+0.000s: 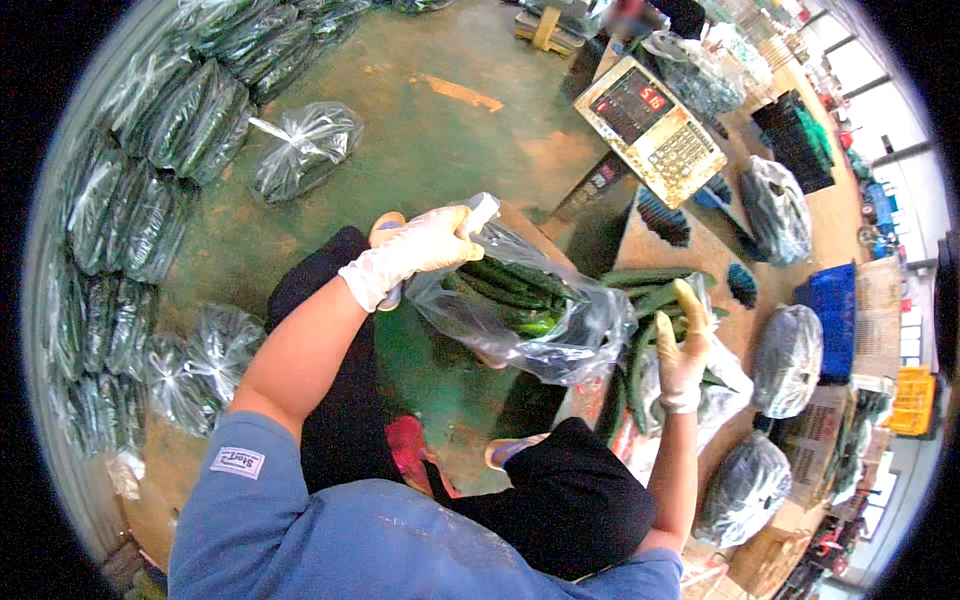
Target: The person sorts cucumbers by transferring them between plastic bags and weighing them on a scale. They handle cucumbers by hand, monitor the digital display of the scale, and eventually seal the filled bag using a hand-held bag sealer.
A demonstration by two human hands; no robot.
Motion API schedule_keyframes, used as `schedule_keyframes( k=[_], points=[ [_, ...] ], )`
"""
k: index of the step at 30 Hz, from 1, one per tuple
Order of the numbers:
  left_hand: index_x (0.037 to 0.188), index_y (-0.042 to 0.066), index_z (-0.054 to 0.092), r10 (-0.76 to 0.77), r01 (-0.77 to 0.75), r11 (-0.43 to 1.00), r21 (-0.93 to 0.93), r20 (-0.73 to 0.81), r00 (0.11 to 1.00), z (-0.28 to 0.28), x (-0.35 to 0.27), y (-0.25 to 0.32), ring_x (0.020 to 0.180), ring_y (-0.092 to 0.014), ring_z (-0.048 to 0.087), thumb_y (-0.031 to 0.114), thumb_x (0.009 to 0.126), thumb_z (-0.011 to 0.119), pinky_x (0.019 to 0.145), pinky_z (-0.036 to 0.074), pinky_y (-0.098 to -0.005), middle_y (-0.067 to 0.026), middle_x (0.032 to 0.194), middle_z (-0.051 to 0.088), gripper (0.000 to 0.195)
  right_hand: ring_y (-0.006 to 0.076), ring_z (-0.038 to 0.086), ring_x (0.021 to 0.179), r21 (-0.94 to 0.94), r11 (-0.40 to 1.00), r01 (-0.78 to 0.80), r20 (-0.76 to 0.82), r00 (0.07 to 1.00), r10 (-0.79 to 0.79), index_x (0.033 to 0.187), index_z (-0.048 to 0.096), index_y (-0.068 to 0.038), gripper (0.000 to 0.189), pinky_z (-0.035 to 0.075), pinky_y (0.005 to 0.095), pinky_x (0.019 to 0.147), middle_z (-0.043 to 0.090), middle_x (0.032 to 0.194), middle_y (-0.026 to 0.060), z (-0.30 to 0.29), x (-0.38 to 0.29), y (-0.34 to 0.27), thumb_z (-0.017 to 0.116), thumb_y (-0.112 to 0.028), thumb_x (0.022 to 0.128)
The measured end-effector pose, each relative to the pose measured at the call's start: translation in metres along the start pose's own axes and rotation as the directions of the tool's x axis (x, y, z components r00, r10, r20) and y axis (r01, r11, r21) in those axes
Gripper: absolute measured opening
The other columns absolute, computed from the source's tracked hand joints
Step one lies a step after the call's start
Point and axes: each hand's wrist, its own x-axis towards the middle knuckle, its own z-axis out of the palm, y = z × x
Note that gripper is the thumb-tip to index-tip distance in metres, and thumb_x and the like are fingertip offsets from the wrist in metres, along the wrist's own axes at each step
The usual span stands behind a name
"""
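Observation:
My left hand [427, 251], in a pale thin glove, grips the rim of a transparent plastic bag [480, 330] at its upper left. Inside the bag lie several green cucumbers [517, 289], and the bag spreads wide to the right. My right hand [684, 345], gloved too, is over a heap of loose cucumbers [637, 382] just right of the bag. Its thumb and fingers are apart, and no cucumber is plainly held in it. Whether the fingertips touch the heap is hard to tell.
A digital scale display [649, 131] with lit red digits stands at upper right. Filled bags [199, 124] are stacked along the left; a tied bag [304, 150] lies on the floor. More filled bags [787, 360], a blue crate [829, 322] and a yellow crate [909, 401] are at right.

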Motion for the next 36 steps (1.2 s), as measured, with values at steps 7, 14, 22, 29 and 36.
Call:
schedule_keyframes(
  k=[7,14,22,29,36],
  points=[
    [0.093,0.001,0.065,0.117,-0.115,0.99,0.084,-0.01,0.993,0.007,0.015,0.016,0.082,-0.028,0.062,0.047,0.072,0.073,0.076,0.047,-0.038,-0.0158,0.084,0.067,0.052,0.0227,0.04,0.13,0.109,0.634,-0.765,0.558,0.575,0.598,0.143,0.035,0.0,0.078,0.028,0.0349,0.111,0.042,0.142,0.0132,0.005,-0.056,0.1,0.066,-0.045,0.087],
    [0.086,0.006,0.071,0.254,-0.112,0.918,-0.38,0.349,0.902,0.02,0.034,0.0,0.068,-0.015,0.06,0.029,0.088,0.06,0.065,0.046,-0.0313,-0.0055,0.077,0.067,0.026,0.0145,0.056,0.104,0.155,0.86,-0.487,0.439,0.814,0.381,0.124,0.057,0.001,0.054,0.042,0.0283,0.092,0.063,0.111,0.0049,0.109,-0.059,0.116,0.053,-0.044,0.095],
    [0.099,0.002,0.067,0.443,0.093,0.548,-0.831,0.382,0.811,0.009,-0.001,0.017,0.05,-0.005,0.049,0.027,0.096,0.051,0.045,0.039,-0.0197,-0.0027,0.075,0.065,0.03,0.0174,0.053,0.059,0.856,-0.016,-0.517,0.512,0.843,0.166,0.143,0.035,-0.013,0.076,0.045,0.0322,0.06,0.058,0.063,0.0031,0.168,-0.023,-0.067,0.042,-0.066,0.09],
    [0.085,0.007,0.068,0.456,-0.341,0.497,-0.798,-0.094,0.885,0.027,-0.007,0.05,0.051,-0.005,0.042,0.031,0.096,0.05,0.045,0.034,-0.021,0.0054,0.058,0.049,0.032,0.027,0.047,0.125,0.946,0.23,-0.228,0.249,0.966,-0.063,0.15,0.021,-0.014,0.101,0.051,0.0391,0.085,0.044,0.141,0.0141,0.101,0.025,-0.095,0.043,-0.081,0.078],
    [0.081,0.003,0.064,0.499,-0.318,0.644,-0.696,0.067,0.864,0.05,-0.007,0.075,0.045,-0.007,0.044,0.063,0.094,0.036,0.043,0.036,-0.0219,-0.0024,0.059,0.055,0.067,0.0218,0.041,0.129,0.449,0.862,-0.236,0.436,0.9,0.019,0.152,0.016,-0.012,0.099,0.039,0.0381,0.102,0.022,0.155,0.0064,0.125,0.04,-0.099,0.028,-0.081,0.082]
  ],
)
